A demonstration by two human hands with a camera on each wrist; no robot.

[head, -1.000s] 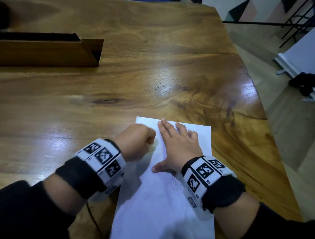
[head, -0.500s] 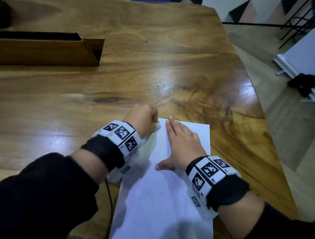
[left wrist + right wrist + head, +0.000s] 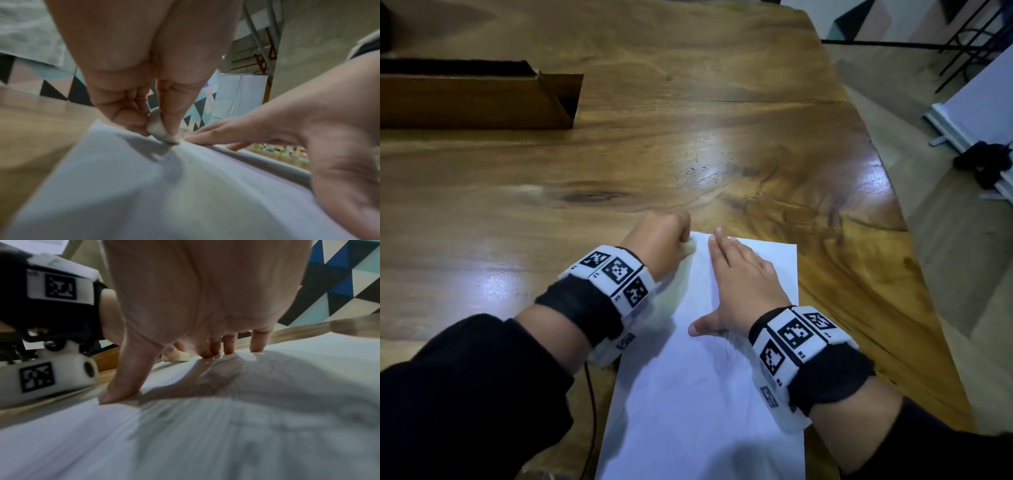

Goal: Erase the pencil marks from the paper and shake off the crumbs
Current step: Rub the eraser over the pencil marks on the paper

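black sleeves (image 3: 465, 394), black wrist straps (image 3: 582, 308), white tag-marked wristbands (image 3: 796, 337)

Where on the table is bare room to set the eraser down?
Bare wood lies between the box and the paper, and right of the paper toward the table edge. The paper's far end is crowded: the left hand pinches the eraser there, and the right hand presses flat beside it.

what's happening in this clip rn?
A person is erasing pencil marks on a sheet of paper that lies on a wooden table. The left hand pinches a small white eraser with its tip on the paper near the far left corner. The right hand lies flat, fingers spread, pinning the sheet. Faint marks remain near the right hand; crumbs are not yet shaken off.
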